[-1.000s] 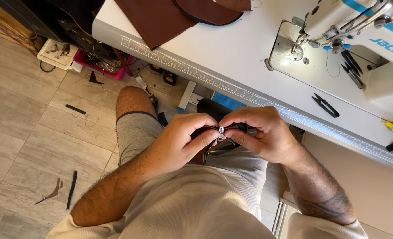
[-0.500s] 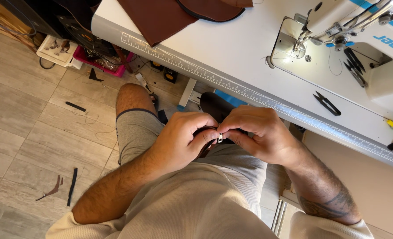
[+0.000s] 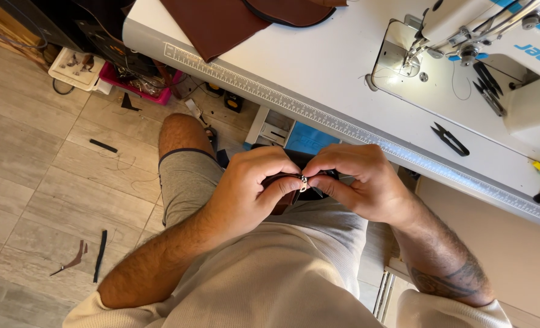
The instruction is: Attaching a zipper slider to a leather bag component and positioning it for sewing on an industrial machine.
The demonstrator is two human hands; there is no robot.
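A small shiny metal zipper slider (image 3: 304,182) sits on dark brown matt leather (image 3: 282,195). Smooth brown leather sheets (image 3: 212,24) lie on the smooth white surface (image 3: 318,67). Matt black metal thread snips (image 3: 450,139).

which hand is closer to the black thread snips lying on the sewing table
Right. The right hand sits just below the table edge, down-left of the black thread snips. The left hand is further off to the left, the two meeting around a small brown piece with a metal part.

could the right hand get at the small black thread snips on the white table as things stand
Probably yes, once freed: the right hand is pinching a small brown leather piece with the left hand; the black thread snips lie uncovered just beyond.
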